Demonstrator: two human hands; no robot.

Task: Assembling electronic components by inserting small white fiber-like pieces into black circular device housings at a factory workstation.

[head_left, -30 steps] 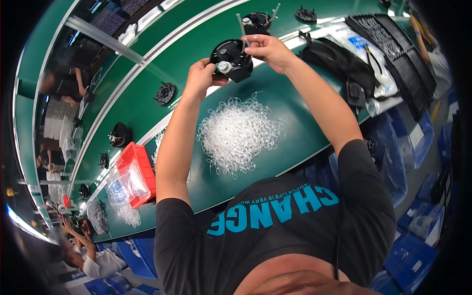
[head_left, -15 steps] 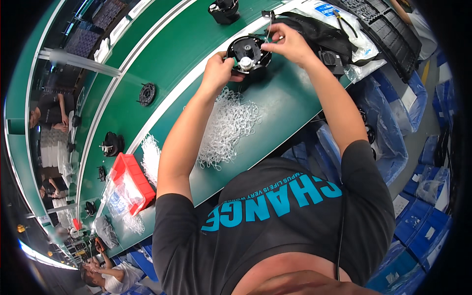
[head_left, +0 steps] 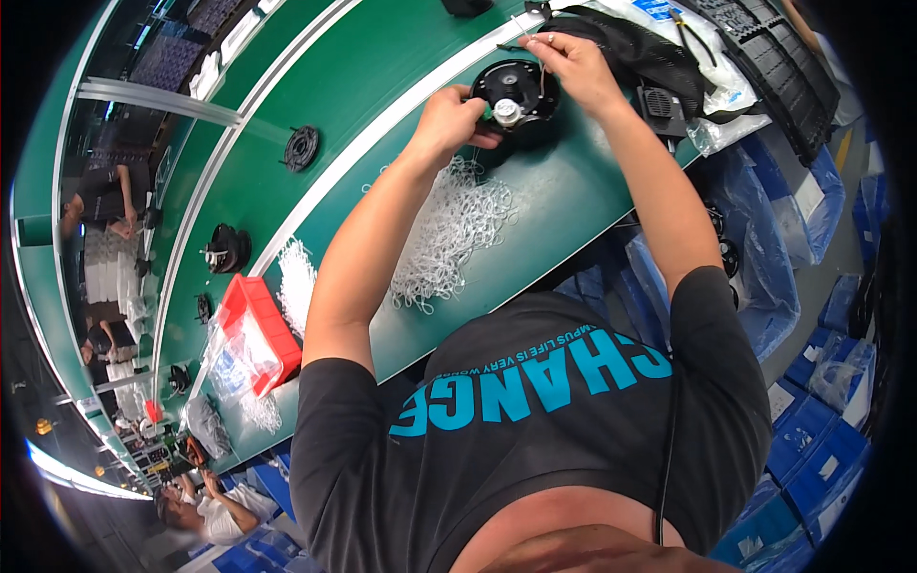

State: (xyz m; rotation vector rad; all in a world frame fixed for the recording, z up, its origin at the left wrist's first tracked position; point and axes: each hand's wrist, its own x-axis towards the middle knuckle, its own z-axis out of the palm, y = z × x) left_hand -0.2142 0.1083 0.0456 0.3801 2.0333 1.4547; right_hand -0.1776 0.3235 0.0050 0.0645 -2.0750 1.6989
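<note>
A round black housing (head_left: pixel 538 108) with a small silver cylinder (head_left: pixel 507 113) inside is tilted up over the green bench. My left hand (head_left: pixel 451 124) grips its left rim, thumb on top and fingers beneath. Above its right side, my right hand (head_left: pixel 576 73) is closed in a pinch on a thin pale strand (head_left: pixel 522 29). That strand's exact kind is too fine to make out. Below the housing lies a tangled pile of white looped ties (head_left: pixel 454 234), touched by neither hand.
A black mesh bag (head_left: pixel 611 50), yellow-handled pliers (head_left: pixel 695 38) and a black boxy part (head_left: pixel 661 107) lie to the right. At left stand a red bin (head_left: pixel 277 325) and more white ties (head_left: pixel 297 277). A black ring-shaped part (head_left: pixel 301 149) rests on the green strip beyond.
My right hand has risen slightly from the housing's rim, still pinching the strand. The housing has shifted a little right with my left hand. The whole view has also shifted somewhat.
</note>
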